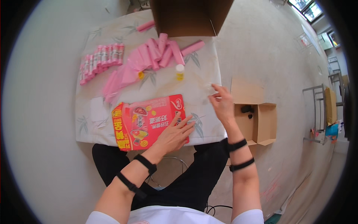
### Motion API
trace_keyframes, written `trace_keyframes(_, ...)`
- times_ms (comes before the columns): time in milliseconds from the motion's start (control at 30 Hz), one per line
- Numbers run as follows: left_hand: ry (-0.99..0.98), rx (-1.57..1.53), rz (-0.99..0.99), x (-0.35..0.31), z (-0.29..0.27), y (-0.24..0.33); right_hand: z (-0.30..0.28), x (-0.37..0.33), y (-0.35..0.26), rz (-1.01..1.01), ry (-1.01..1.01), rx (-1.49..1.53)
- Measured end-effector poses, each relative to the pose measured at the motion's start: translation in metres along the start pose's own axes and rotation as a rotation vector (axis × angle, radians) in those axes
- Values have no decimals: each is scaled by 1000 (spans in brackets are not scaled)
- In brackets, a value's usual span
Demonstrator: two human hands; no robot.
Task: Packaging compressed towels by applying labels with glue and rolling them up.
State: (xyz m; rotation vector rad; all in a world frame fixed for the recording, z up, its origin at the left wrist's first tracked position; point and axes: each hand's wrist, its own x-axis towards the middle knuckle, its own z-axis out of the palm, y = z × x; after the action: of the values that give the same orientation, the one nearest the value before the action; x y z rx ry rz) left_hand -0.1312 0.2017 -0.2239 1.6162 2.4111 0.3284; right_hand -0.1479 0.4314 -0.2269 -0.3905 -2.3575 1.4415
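Note:
A red printed carton [156, 128] lies flat near the table's front edge. My left hand [173, 134] rests on its right part, fingers stretched and spread, gripping nothing. Over the table's right edge, my right hand [222, 104] is raised with thumb and forefinger close together. Something small and whitish appears at its fingertips, too faint to make out. Beyond the carton stands a small bottle [180, 72] with a white cap and a yellow lower part. Pale white sheets [98, 109] lie left of the carton.
Loose pink rolls [164, 56] lie at the back, beside a pink plastic bag [128, 74]. Labelled pink rolls [100, 58] are lined up on the left. A large cardboard box [186, 18] sits at the far edge. An open cardboard box [266, 123] holding dark items stands right of the table.

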Motion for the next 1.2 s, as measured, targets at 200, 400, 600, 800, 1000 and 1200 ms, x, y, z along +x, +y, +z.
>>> trace_keyframes(200,106,-347,-226,-95,-2,29,29,-52,-21,-8,56,-436)
trace_keyframes(400,530,-1069,-862,-178,-35,32,106,-140,-86,581,-63,546)
trace_keyframes(600,448,-315,-424,-193,-27,-15,171,-191,-194,838,-449,1421)
trace_keyframes(800,950,-641,-1170,-282,-23,-154,155,-159,-219,510,-592,956)
trace_keyframes(1000,471,-512,-1698,-274,-39,-216,214,-182,-170,474,-536,442)
trace_keyframes(1200,632,-631,-1671,-288,-23,-235,228,-208,-162,563,-651,426)
